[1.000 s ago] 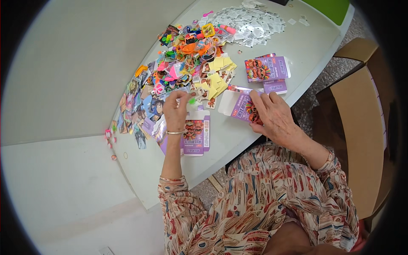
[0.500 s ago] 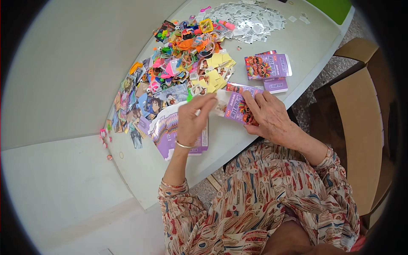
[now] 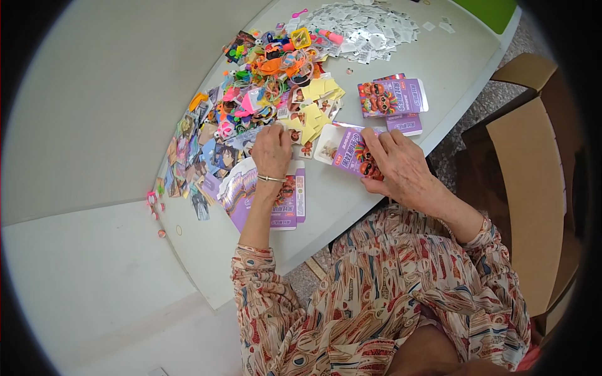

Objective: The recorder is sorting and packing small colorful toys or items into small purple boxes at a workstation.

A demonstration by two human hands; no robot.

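My right hand [image 3: 401, 164] grips a small purple cardboard box [image 3: 347, 149] printed with colourful cartoon figures. Its white flap end is open toward the left, and a small picture card [image 3: 328, 149] shows at that mouth. My left hand [image 3: 272, 150], a bracelet at its wrist, is down at the near edge of the toy heap. Its fingers are bent together and their tips are hidden, so what they hold cannot be made out. Beneath that forearm lies a fanned stack of flat purple boxes [image 3: 287, 213]. Yellow-backed cards [image 3: 311, 122] lie between the two hands.
Small colourful toys [image 3: 273, 66] are heaped on the white table [image 3: 338, 216], with picture cards [image 3: 188, 138] along the left edge. Farther back lies a pile of small white packets [image 3: 370, 31]. Filled-out purple boxes [image 3: 382, 97] sit at right, beside a large open carton [image 3: 527, 188].
My left hand has moved left and away from the box's open end to the near edge of the heap. My right hand keeps its hold on the box.
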